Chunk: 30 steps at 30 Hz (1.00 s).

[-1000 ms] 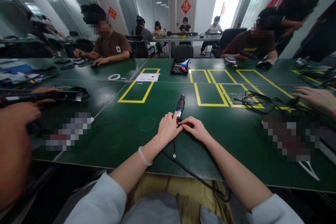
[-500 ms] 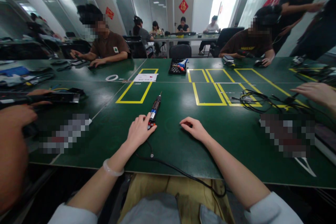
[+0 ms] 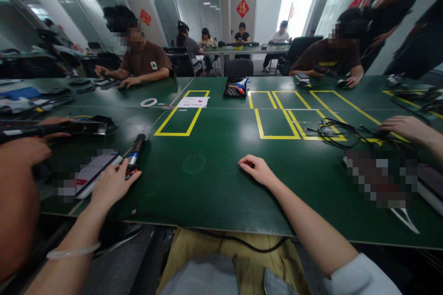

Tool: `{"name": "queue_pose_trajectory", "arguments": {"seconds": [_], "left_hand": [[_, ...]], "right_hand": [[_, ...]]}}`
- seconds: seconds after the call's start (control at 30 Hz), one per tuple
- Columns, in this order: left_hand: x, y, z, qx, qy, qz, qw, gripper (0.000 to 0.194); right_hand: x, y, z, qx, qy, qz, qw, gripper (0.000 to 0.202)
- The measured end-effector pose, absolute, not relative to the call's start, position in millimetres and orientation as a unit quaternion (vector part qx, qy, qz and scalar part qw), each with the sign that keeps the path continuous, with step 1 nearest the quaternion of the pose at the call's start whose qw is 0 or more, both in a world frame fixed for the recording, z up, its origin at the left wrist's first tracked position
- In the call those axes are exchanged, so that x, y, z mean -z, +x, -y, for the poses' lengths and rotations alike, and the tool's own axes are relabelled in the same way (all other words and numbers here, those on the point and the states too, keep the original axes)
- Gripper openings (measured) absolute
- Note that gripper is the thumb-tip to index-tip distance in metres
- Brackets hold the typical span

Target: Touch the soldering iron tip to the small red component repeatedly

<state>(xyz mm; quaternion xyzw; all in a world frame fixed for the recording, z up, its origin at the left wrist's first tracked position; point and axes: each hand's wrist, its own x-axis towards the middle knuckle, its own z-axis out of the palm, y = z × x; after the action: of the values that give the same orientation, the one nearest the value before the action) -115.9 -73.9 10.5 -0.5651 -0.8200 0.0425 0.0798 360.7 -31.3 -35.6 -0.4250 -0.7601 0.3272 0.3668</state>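
My left hand [image 3: 112, 182], with a pale bangle on its wrist, is closed around the rear of a corded electric screwdriver [image 3: 136, 147]. The screwdriver is dark with a silver and blue band, and its front end points away from me over the green table [image 3: 207, 198]. Part of its rear is hidden under my fingers. A black cord [image 3: 238, 238] runs along the table's front edge and over my lap. My right hand [image 3: 256, 169] rests on the table with its fingers curled in, and nothing shows in them.
Beside my left hand lies a phone-like device [image 3: 95, 173]. Yellow tape outlines [image 3: 277, 137] mark the table. Farther back are a black tray of small parts [image 3: 235, 87], a paper sheet [image 3: 194, 102] and a white ring [image 3: 148, 102]. Black cables [image 3: 332, 131] lie right, near a co-worker's hand [image 3: 403, 126].
My left hand has carried the electric screwdriver left across the table, from the middle to beside the phone-like device. Its cord followed. My right hand has stayed in place.
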Motion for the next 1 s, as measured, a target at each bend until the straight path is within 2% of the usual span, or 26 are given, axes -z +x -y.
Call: {"name": "queue_pose_trajectory", "arguments": {"seconds": [0.1, 0.27, 0.37, 0.47, 0.57, 0.7, 0.87, 1.0], "left_hand": [[-17.2, -114.5, 82.9, -0.051, -0.55, 0.827, 0.105, 0.059], [-19.8, -90.9, 95.7, -0.035, -0.563, 0.799, 0.208, 0.049], [-21.8, -86.1, 94.7, -0.049, -0.557, 0.804, 0.202, 0.042], [-29.0, -82.7, 85.5, -0.016, -0.551, 0.815, 0.177, 0.043], [-37.5, -62.9, 69.4, 0.082, -0.593, 0.798, 0.073, 0.041], [-44.4, 1.7, 43.6, 0.227, -0.697, 0.666, -0.136, 0.043], [-37.5, 101.9, 13.9, 0.267, -0.716, 0.503, -0.403, 0.047], [-15.9, 153.2, -0.7, 0.254, -0.68, 0.421, -0.544, 0.051]], "right_hand": [[35.0, 360.1, 31.2, -0.329, -0.427, 0.76, 0.364, 0.018], [31.5, 359.5, 31.9, -0.331, -0.429, 0.758, 0.363, 0.018], [31.4, 359.6, 31.8, -0.333, -0.427, 0.758, 0.363, 0.018], [31.7, 359.7, 31.3, -0.335, -0.426, 0.758, 0.362, 0.018], [30.8, 359.3, 31.2, -0.339, -0.428, 0.756, 0.362, 0.018], [30.4, 359.6, 31.1, -0.346, -0.426, 0.751, 0.366, 0.019], [37.7, 362.1, 26.7, -0.383, -0.419, 0.729, 0.382, 0.02], [43.7, 363.6, 22.3, -0.44, -0.403, 0.683, 0.42, 0.038]]}}
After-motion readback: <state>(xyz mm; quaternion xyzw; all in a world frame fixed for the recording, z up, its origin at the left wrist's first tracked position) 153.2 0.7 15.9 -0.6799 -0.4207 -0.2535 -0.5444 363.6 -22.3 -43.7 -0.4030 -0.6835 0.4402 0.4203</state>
